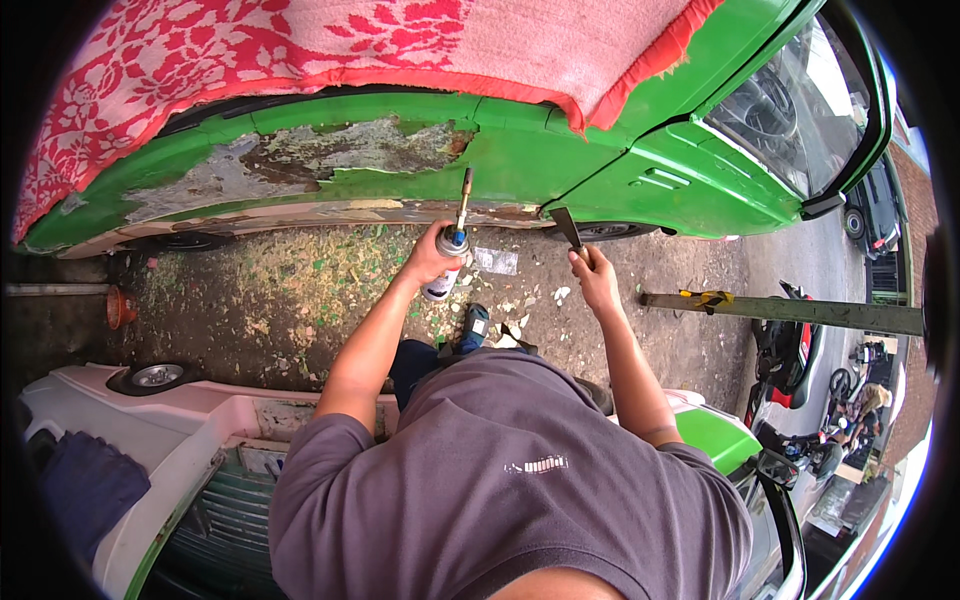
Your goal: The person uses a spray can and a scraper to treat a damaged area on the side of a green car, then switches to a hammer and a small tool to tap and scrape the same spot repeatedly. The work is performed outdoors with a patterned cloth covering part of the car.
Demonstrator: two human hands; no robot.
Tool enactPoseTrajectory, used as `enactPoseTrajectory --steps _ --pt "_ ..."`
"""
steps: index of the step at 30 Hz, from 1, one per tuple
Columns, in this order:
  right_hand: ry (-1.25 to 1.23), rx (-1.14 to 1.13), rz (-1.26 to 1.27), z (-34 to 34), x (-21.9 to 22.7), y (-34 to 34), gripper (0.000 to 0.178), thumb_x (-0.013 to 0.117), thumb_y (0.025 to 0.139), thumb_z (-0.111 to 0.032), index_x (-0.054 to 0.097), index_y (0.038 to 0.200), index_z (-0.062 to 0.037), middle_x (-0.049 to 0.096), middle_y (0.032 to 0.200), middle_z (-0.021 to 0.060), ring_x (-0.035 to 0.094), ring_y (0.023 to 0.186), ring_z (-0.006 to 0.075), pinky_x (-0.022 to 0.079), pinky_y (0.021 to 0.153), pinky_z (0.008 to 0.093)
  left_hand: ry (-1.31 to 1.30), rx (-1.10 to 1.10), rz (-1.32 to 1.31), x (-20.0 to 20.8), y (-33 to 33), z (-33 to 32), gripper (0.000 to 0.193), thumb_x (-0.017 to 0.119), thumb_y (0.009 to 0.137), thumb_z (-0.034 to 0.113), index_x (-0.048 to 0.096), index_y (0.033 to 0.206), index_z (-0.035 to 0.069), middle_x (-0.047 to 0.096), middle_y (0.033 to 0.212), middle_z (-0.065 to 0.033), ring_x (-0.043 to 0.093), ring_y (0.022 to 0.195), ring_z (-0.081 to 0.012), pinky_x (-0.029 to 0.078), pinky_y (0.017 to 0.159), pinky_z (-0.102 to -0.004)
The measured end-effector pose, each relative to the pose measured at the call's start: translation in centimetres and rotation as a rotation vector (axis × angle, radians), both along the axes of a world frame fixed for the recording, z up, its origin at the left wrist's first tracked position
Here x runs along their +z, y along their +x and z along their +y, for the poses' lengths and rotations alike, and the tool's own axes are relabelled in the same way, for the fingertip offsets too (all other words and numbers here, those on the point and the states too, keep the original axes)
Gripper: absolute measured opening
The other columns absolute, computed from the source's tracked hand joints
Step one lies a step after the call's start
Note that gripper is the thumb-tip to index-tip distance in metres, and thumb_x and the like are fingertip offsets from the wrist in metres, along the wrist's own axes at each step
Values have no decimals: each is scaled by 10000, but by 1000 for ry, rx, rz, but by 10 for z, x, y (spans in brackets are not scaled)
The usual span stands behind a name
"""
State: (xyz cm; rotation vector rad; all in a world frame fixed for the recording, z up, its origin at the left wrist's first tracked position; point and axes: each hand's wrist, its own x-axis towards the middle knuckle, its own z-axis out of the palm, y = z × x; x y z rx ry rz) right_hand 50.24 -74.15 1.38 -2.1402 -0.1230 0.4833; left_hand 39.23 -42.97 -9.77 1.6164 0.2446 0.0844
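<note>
My left hand (432,258) is closed around the can of a gas blowtorch (447,268). The brass nozzle tips upward toward the side of a green vehicle (560,160), just below its scraped patch (330,155) of grey and brown bare surface. No flame shows at the nozzle. In my right hand (596,278) is a putty knife (567,230), gripped by its handle. Its flat blade tilts up and left, near the vehicle's lower edge by the wheel; whether it touches cannot be told. Loose paint hangs ragged around the patch.
A red and pink patterned cloth (400,45) drapes over the vehicle's top. Paint chips (290,290) litter the ground. A metal post (790,312) juts in at right. Behind me stands a pale pink and green vehicle (200,410). Motorcycles (790,350) are parked at right.
</note>
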Motion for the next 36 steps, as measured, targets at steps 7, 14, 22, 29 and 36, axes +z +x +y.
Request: enactPoseTrajectory --steps 7,14,22,29,36 --pt "-21 4 -31 1 0 1 364 648 882 -316 617 1100 -26 619 776 60 559 728 137 458 697 301 23 -6 8 -16 -6 5 668 795 652 19 459 1229 51 576 1054 -33 568 968 -133 466 876 -301" --pt "-29 -1 5 2 1 2 354 654 876 -307 620 1093 -29 621 775 66 560 726 143 458 697 307 -37 49 22 -30 -13 14 675 832 627 85 491 1209 62 615 1033 -49 584 937 -140 476 850 -299" --pt "-23 33 -9 12 1 1 349 645 878 -296 619 1098 -26 621 818 73 566 735 159 461 709 311 -45 77 26 -33 -26 26 656 826 636 82 488 1199 58 617 1023 -49 585 932 -137 482 845 -302" --pt "-29 29 -18 15 -4 -1 369 648 880 -304 617 1119 -24 610 806 66 557 735 150 457 708 304 -71 97 23 -36 -32 32 654 827 633 78 487 1192 56 617 1012 -49 588 925 -141 483 845 -303" --pt "-17 25 19 17 5 -5 372 649 882 -317 617 1111 -25 610 770 61 553 716 146 456 686 307 -27 76 22 -32 -26 26 678 836 626 79 482 1204 53 613 1015 -49 588 924 -147 482 844 -309"
